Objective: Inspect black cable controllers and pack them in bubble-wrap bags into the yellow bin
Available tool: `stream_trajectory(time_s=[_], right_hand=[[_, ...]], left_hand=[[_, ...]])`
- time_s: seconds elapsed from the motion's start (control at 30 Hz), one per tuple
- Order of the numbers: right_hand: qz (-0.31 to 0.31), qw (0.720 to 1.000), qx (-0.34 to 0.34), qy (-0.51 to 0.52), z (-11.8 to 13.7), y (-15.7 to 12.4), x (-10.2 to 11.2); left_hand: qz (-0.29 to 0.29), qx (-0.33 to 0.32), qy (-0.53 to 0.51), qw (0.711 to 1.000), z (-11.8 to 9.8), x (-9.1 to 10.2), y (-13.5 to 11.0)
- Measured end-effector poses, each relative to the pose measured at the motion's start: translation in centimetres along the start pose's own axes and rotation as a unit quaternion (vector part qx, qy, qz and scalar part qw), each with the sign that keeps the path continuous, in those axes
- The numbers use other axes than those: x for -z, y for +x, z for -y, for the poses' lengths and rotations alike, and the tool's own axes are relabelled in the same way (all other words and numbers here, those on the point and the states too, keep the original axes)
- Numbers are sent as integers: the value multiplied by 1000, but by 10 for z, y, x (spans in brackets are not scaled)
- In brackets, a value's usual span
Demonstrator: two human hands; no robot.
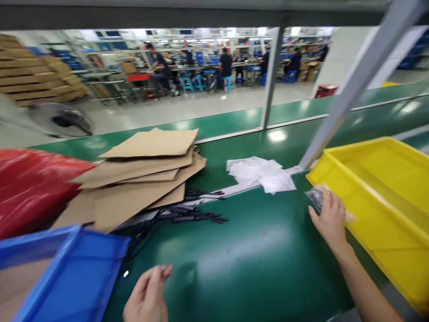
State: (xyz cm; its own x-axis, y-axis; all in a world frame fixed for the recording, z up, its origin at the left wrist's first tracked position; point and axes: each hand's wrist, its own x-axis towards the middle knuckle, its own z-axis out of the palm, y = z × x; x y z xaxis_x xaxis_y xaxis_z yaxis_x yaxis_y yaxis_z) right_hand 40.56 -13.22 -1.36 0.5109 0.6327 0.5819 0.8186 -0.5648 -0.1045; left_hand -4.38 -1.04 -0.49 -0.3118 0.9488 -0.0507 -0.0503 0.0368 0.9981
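My right hand (330, 217) is at the near-left side of the yellow bin, its fingers closed over a small clear plastic bag (315, 197) with something dark inside. The hand covers part of that bag. Low in the view, my left hand (149, 293) is above the green surface (234, 268), fingers curled and thumb pressed to them, with nothing visible in it. Black cables (187, 213) with thin split ends lie beyond it, partly under brown cardboard sheets (144, 174). Several white translucent bags (258, 173) lie in a loose pile between the cables and the yellow bin.
A yellow bin (375, 197) stands on the right, a blue bin (90, 268) at the lower left. Red plastic sheeting (36, 188) lies behind the blue bin. Grey posts (271, 80) rise beyond the work surface. People sit at benches in the background.
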Motion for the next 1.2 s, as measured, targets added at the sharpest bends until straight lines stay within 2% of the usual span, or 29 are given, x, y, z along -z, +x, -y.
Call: stream_trajectory(time_s=[0.07,0.17,0.3,0.37,0.47,0.57,0.67,0.73,0.83,0.87,0.93,1.0,1.03,1.1,1.13,1.2], right_hand=[[-14,994,45,101,27,3,-3],[37,960,136,240,93,-1,-4],[154,877,280,359,196,-21,-6],[179,851,324,372,242,-28,-14],[182,844,344,368,296,-30,-33],[175,851,340,360,327,-29,-50],[165,854,329,367,337,-26,-57],[162,847,327,386,334,-24,-52],[171,819,335,433,320,-19,-32],[180,799,344,458,315,-17,-22],[203,739,377,520,302,-13,-4],[221,682,425,552,288,-11,11],[227,666,448,552,282,-11,17],[240,650,480,538,270,-10,25],[245,648,488,531,264,-10,28],[248,649,495,521,254,-8,31]], left_hand=[[21,-19,43,999,-16,-12,3],[49,-62,68,995,-28,-26,10],[71,-60,74,993,-16,-34,9],[86,-43,67,993,-7,-35,5],[123,-11,44,991,2,-39,-1],[153,8,25,988,4,-45,-2],[190,32,7,981,6,-51,-3],[220,54,-7,974,9,-54,-5],[264,165,-84,947,15,-58,-10],[272,214,-128,930,16,-59,-11],[285,299,-216,885,17,-59,-11],[330,349,-281,831,15,-54,-10],[366,364,-307,800,14,-51,-9],[435,365,-346,747,10,-43,-8],[460,351,-356,734,8,-40,-7],[497,323,-345,728,4,-35,-8]])
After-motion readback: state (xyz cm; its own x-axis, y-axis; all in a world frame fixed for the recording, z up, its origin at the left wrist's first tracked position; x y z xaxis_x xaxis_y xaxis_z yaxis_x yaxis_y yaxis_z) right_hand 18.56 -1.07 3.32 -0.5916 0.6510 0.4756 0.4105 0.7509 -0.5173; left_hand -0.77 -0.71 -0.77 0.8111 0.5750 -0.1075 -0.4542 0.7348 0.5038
